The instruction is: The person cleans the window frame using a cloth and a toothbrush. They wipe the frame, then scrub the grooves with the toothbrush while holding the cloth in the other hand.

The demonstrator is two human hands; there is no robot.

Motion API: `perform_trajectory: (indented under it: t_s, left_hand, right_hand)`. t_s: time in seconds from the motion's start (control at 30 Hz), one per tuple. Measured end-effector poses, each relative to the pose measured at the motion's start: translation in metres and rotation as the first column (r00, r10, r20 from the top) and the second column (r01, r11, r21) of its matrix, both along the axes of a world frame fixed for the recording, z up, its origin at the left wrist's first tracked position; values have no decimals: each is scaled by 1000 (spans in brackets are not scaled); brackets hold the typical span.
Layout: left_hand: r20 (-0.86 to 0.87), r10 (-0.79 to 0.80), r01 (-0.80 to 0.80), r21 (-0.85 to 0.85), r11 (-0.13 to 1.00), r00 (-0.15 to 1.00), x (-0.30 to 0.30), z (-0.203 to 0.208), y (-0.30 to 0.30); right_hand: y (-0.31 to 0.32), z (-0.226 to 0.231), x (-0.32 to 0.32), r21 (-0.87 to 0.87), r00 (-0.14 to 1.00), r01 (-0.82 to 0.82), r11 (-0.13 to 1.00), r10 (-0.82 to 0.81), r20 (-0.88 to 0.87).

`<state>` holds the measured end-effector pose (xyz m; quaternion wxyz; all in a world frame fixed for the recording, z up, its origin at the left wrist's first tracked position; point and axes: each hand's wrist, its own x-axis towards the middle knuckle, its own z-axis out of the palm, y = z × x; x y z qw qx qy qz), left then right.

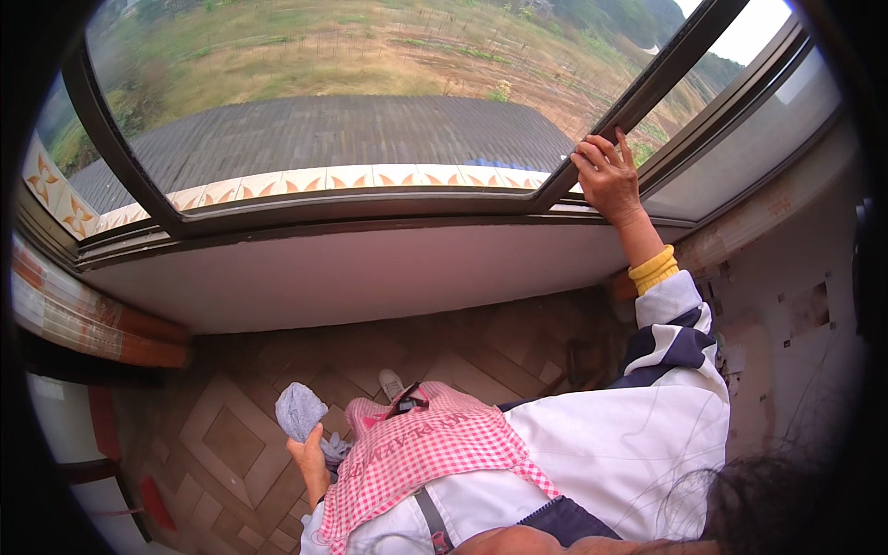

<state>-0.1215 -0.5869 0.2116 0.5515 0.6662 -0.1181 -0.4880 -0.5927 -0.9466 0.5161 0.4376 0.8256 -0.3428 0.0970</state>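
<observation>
My right hand reaches up and grips the dark frame of the sliding window at its lower right, fingers curled over the frame's edge. My left hand hangs low beside my body and holds a crumpled grey cloth. I wear a white jacket with dark stripes, a yellow cuff and a pink checked apron.
A wide white windowsill runs below the window. Through the glass I see a dark grey roof and a grassy field. Under me lies a brown patterned tile floor. A worn wall stands at the right.
</observation>
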Motion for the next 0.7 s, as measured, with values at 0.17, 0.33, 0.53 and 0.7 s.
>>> perform_trajectory:
  t_s: [0.17, 0.33, 0.53, 0.7]
  left_hand:
    - [3, -8, 7, 34, 999, 1000, 26, -13, -6]
    - [32, -1, 1, 1, 1000, 999, 48, -26, -10]
    - [9, -5, 4, 47, 999, 1000, 66, -21, -10]
    - [-3, -31, 31, 74, 997, 1000, 68, -18, -13]
  right_hand:
    - [3, -7, -3, 19, 981, 194, 981, -193, -11]
    - [2, -16, -12, -62, 952, 298, 952, -302, -55]
    - [-2, -19, -37, -30, 864, 496, 868, -496, -84]
    - [-7, -21, -70, -57, 815, 568, 821, -571, -98]
